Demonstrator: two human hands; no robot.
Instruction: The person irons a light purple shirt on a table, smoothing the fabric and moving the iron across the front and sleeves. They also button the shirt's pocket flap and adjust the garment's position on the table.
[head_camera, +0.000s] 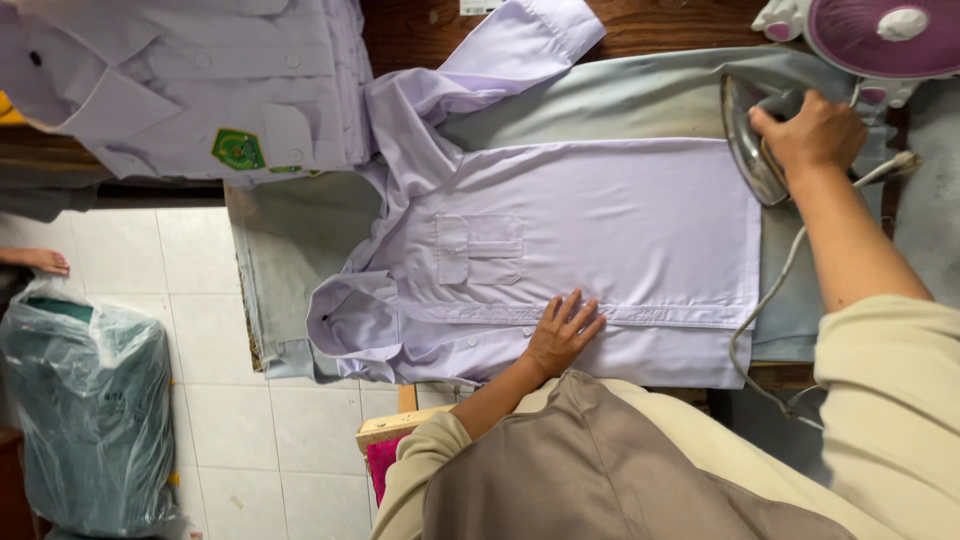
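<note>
1. Lilac cotton-like shirt lies spread flat on the grey-green padded board cover, chest pocket facing up, collar toward 9 o'clock, hem toward 3 o'clock. One sleeve runs off toward 12 o'clock onto the wooden surface.
2. Left hand rests palm down on the button placket near the shirt's 6 o'clock edge, fingers spread and flat; it presses the cloth and grips nothing.
3. Right hand is closed around the handle of the iron, at the 2 o'clock corner of the shirt. The iron stands tipped on its side, soleplate facing the shirt, just beside the hem edge; whether it touches the cloth cannot be told.
4. Shirt relative to grip: the shirt body lies at 8 o'clock from the right hand, between the two hands.
5. White power cord trails from the iron toward 6 o'clock, past the hem, under the right forearm.
6. Stack of folded lilac shirts, the top one with a green badge, sits at 10 o'clock.
7. Pink fan at 1 o'clock, beyond the iron.
8. Plastic-wrapped bundle on the white tiled floor at 8 o'clock; another person's bare foot at 9 o'clock.
</note>
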